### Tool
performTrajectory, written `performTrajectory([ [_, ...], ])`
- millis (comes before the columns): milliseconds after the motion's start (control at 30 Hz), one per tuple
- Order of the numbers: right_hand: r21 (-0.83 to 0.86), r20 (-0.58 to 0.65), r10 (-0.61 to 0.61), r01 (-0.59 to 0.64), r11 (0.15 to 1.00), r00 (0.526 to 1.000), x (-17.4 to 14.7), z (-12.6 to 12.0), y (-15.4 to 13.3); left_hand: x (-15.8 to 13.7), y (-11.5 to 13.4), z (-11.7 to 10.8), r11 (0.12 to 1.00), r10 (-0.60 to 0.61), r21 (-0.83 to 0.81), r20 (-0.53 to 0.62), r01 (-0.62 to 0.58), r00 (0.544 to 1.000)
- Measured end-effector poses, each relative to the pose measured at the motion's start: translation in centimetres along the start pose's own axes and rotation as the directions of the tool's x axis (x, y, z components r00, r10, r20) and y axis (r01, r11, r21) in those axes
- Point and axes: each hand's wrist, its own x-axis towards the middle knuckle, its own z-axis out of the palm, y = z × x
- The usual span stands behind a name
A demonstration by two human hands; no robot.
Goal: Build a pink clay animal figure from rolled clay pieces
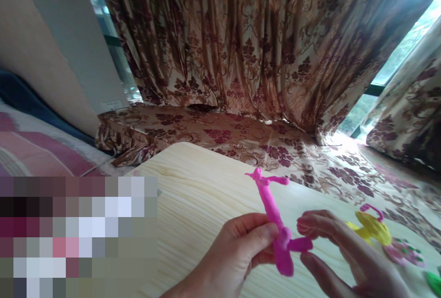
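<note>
Head cam: L hand [234, 247] has thumb + fingers pinching the slim pink figure, prob. modelling clay [270, 203], low on its body, next to a rounded bump. Figure = landmark for the rest. It looks held up over the pale wood-grain bench [193, 187], tilted, top w/ thin arms pointing away from the person. Low grip prob. bc the thin arms would bend; also leaves the short pink side stub [300, 244] free.

R hand [358, 247] is just right of figure: fingers spread, thumb below & fingertips above the stub, not closed. Contact w/ stub: can't tell.

Right of figure, partly behind R hand: yellow rounded clay piece w/ pink curl [374, 226], then flat pink clay piece w/ green dots [408, 252], green bit [434, 283] at frame edge. Prob. parked there to keep the space under figure open. Beyond figure: brown floral curtain [241, 59].
</note>
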Motion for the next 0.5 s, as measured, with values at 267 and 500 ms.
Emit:
performTrajectory([
  [267,0.022,0.194,-0.085,0.083,0.996,0.977,-0.1,0.3,0.2,-0.3,0.1,0.8,0.997,-0.067,0.019,-0.072,0.068,0.995],
  [500,0.039,0.102,-0.03,0.026,0.999,0.994,-0.6,1.3,0.1,-0.2,-0.1,0.5,0.993,-0.1,0.052,-0.111,0.107,0.989],
])
